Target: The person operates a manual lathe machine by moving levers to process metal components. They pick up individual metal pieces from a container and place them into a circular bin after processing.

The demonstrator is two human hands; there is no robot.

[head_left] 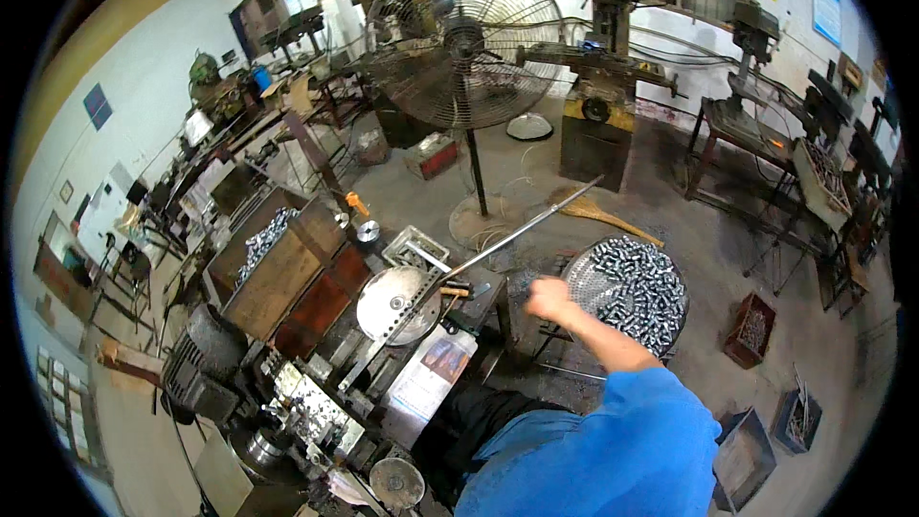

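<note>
Metal parts (639,289), small shiny cylinders, heaped in round perforated tray (578,280), right of centre beside lathe (316,364). L to R: wooden box (278,263) w/ similar parts, grey disc (397,304), long steel rod (522,230). Right hand (550,299) at tray's left rim, blurred; grip can't tell. Blue sleeve (622,440). Left hand not seen.

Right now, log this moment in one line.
right hand: reaching at round tray of metal parts | left hand: unseen | long rod nearby
</note>
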